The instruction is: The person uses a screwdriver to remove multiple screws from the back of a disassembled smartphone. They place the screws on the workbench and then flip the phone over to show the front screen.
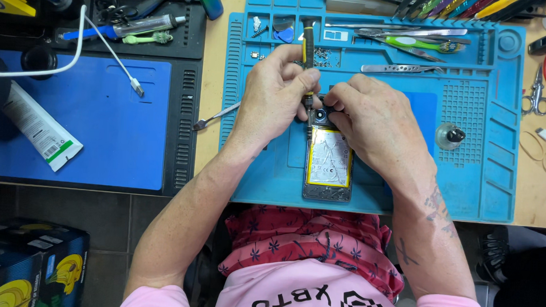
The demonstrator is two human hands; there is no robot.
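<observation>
Phone [328,164] beneath both hands' fingers [341,104]

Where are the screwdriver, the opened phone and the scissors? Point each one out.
screwdriver [308,43]: head view, on its black-and-yellow handle.
opened phone [329,164]: head view, on its exposed battery.
scissors [536,96]: head view, near the pivot.
</observation>
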